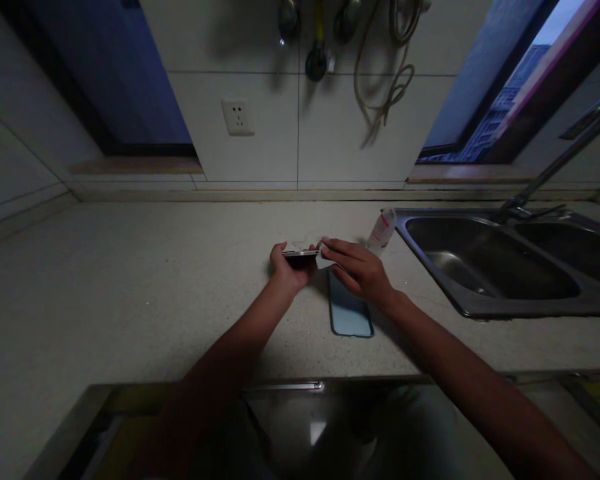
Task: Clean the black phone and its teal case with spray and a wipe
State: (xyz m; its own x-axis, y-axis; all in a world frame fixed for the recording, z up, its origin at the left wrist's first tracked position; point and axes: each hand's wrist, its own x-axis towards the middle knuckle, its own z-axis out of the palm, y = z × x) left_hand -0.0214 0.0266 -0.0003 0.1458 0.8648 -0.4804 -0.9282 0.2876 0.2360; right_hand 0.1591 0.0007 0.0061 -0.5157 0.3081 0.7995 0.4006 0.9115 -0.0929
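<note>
My left hand (pixel 291 270) is closed around a thin dark phone (pixel 300 254), held edge-on above the counter. Against the phone's right end, my right hand (pixel 357 265) pinches a small white tissue (pixel 323 259). A light blue phone case (pixel 350 312) with a dark rim lies flat on the counter below my right hand, which covers its upper end. Just beyond that hand is a clear plastic packet or bottle (pixel 383 229) with pink print; its lower part is partly hidden.
The pale speckled counter (pixel 105 287) reaches back to a tiled wall with a socket (pixel 238 117). On the right is a steel double-bowl sink (pixel 455 303) with a tall faucet (pixel 555 170). Pipe fittings and a looped hose (pixel 397 87) hang on the wall.
</note>
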